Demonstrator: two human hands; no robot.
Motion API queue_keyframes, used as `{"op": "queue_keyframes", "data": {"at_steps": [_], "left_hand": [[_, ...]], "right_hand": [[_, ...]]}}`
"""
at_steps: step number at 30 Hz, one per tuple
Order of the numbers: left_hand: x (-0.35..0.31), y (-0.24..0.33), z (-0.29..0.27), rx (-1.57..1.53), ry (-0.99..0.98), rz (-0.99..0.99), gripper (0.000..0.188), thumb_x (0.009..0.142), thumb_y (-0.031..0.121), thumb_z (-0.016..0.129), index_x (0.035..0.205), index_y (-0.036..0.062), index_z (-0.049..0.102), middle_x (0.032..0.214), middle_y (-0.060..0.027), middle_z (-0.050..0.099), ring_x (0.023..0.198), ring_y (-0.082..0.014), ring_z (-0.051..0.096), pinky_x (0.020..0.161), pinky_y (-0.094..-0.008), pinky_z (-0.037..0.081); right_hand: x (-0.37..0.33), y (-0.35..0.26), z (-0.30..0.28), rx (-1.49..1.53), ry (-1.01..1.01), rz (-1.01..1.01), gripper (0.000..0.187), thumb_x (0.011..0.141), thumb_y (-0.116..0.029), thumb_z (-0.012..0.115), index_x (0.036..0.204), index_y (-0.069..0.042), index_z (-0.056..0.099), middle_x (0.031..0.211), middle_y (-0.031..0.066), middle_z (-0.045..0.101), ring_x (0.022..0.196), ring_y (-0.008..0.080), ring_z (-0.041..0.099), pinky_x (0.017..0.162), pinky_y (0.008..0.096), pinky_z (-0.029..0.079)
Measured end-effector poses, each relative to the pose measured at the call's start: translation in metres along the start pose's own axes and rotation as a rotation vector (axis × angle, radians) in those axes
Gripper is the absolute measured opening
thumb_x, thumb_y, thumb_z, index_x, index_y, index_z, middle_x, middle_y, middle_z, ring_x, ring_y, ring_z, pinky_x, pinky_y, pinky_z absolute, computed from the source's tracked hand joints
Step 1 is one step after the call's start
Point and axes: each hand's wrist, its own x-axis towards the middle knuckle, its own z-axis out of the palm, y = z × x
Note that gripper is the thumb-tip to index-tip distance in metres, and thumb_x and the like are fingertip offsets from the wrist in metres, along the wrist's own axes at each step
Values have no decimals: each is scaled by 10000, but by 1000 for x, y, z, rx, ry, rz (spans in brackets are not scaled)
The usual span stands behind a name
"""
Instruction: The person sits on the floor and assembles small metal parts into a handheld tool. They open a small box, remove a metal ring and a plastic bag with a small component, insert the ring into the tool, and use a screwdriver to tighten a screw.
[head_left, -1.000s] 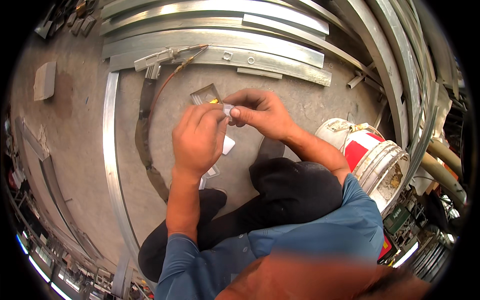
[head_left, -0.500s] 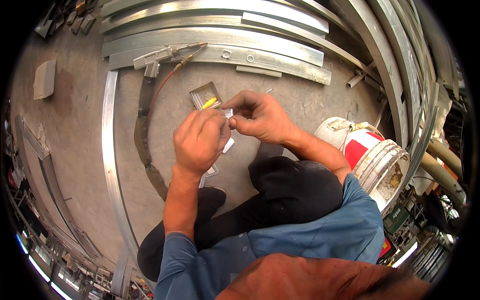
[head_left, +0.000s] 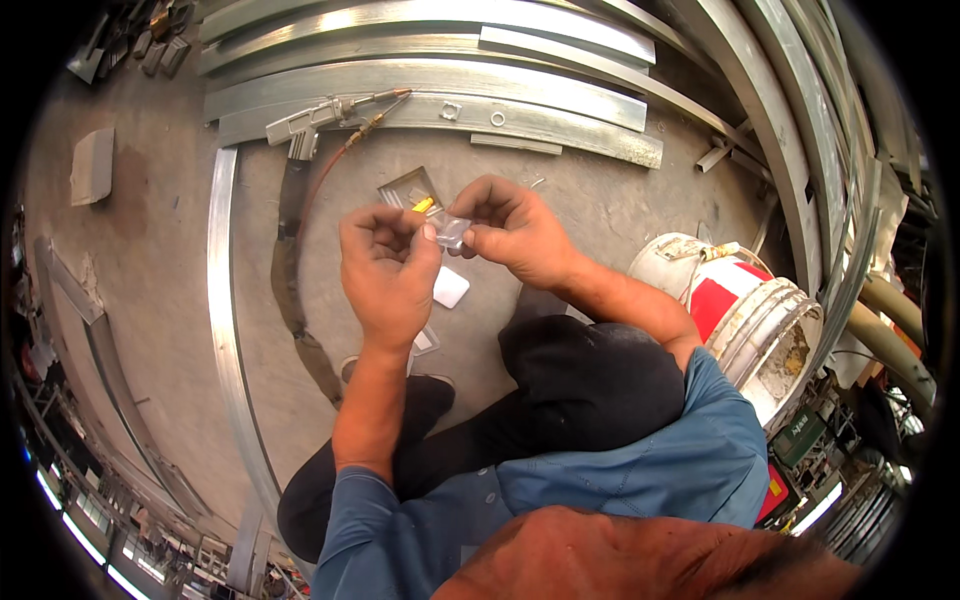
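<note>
Between my hands is a small clear plastic packet [head_left: 454,235]; whatever it contains is too small to make out. My left hand [head_left: 385,270] pinches its left edge between thumb and forefinger, the other fingers curled. On the opposite edge, my right hand [head_left: 520,235] is closed with thumb and fingertips. Just beyond the hands sits a shallow square metal tray [head_left: 392,190], partly covered by them, with a yellow piece [head_left: 425,204] in it. A white rounded-corner piece [head_left: 451,288] lies on the floor below the packet, and a flat clear-and-white package [head_left: 427,341] lies nearer my left forearm.
Long metal profiles [head_left: 420,75] lie across the far side, bearing a torch-like tool [head_left: 305,120] with a hose [head_left: 290,250]. A metal bar [head_left: 222,270] runs along the left. At right, a stained white-and-red bucket [head_left: 745,310] lies tipped over.
My left hand has turned and opened out, showing its palm side and thumb. The clear packet shows more fully between both hands, and more of the white piece below is visible.
</note>
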Motion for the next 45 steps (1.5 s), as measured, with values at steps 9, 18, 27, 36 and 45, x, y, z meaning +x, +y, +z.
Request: {"op": "queue_keyframes", "data": {"at_steps": [9,18,27,36,45], "left_hand": [[8,-1,-7,54,-169,-188,149,871,9,725,1010,-24,685,901,-51,668,773,-113,622,689,-271,509],[9,-11,-1,461,-12,375,125,819,-6,755,899,6,659,836,-81,666,715,-150,638,641,-294,511],[10,-17,-16,-269,-31,-241,136,926,81,733,1021,20,655,919,-71,697,768,-148,665,693,-288,544],[12,-25,-21,-480,-128,-212,113,917,40,737,998,10,663,975,-98,721,816,-149,672,714,-289,554],[15,-23,-11,328,-124,511,188,793,-85,756,939,8,682,1053,-160,736,919,-246,701,794,-325,555]], "right_hand": [[1,-3,1,-95,93,-4,275,949,-70,669,1190,25,577,1073,84,675,1025,147,656,870,291,548],[0,0,10,-226,139,-34,448,967,-146,695,1317,72,521,1109,138,667,1019,143,660,870,288,558],[3,-3,3,-217,134,59,319,975,-165,699,1210,42,640,1043,103,719,907,147,678,795,284,542],[6,-1,2,-196,231,-55,344,995,-311,678,1134,3,653,961,78,709,839,120,666,731,276,527],[6,-5,3,65,126,184,427,976,-387,690,1166,-6,649,1026,60,686,886,132,652,753,273,533]]}}
